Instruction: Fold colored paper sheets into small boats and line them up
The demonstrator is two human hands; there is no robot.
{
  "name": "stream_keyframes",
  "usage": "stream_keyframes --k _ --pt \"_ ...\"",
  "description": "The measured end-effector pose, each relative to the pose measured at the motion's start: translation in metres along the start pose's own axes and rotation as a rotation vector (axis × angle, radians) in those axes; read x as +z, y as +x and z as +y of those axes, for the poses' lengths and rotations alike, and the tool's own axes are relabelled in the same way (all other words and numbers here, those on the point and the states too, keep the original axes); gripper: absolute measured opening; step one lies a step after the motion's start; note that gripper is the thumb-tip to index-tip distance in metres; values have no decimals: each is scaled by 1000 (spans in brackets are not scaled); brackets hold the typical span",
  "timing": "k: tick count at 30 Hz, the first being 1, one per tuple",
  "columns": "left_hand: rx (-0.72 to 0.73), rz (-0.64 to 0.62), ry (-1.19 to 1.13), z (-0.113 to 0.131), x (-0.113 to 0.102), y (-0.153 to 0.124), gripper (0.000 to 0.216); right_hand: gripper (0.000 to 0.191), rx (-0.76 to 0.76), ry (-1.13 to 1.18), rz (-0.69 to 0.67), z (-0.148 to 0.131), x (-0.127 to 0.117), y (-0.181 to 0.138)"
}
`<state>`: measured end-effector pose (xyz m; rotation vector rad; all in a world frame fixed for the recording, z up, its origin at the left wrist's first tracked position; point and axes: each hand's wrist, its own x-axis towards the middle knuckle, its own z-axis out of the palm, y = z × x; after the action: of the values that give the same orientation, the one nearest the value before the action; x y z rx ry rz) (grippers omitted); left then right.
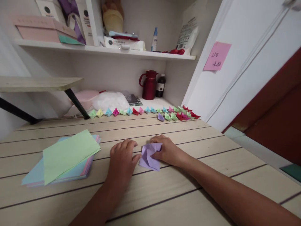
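Note:
A purple sheet of folding paper [150, 157], creased and partly folded, is held just above the slatted wooden table. My right hand [166, 150] pinches its right side, thumb on the near face and fingers behind. Just left of the paper is my left hand [124, 157], fingers apart and curved, its thumb tip close to the paper's left edge; whether it touches I cannot tell. Further left lies a stack of coloured paper [35, 172], with green sheets [70, 153] askew on top.
Small folded paper boats [115, 112] line the table's back edge, bunched at the right [181, 115]. A dark red jug [150, 86] and a brown bottle [161, 86] stand behind them. A raised wooden shelf [39, 83] on black legs overhangs the back left.

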<state>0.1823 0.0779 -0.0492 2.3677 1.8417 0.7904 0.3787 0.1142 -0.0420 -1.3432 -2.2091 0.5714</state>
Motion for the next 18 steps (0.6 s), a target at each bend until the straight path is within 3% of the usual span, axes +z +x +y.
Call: stream_keyframes --k 4,8,13,18 --pt "159 94 -9 0 3 1 20 12 52 -97 16 -7 3 -1" --pt "170 -26 34 4 2 0 22 21 64 -125 -4 -3 1 -2" --pt "145 -133 60 7 -3 1 28 51 69 93 87 8 -4 -4" --pt "146 -156 88 7 -1 1 35 50 84 69 142 9 -1 -2"
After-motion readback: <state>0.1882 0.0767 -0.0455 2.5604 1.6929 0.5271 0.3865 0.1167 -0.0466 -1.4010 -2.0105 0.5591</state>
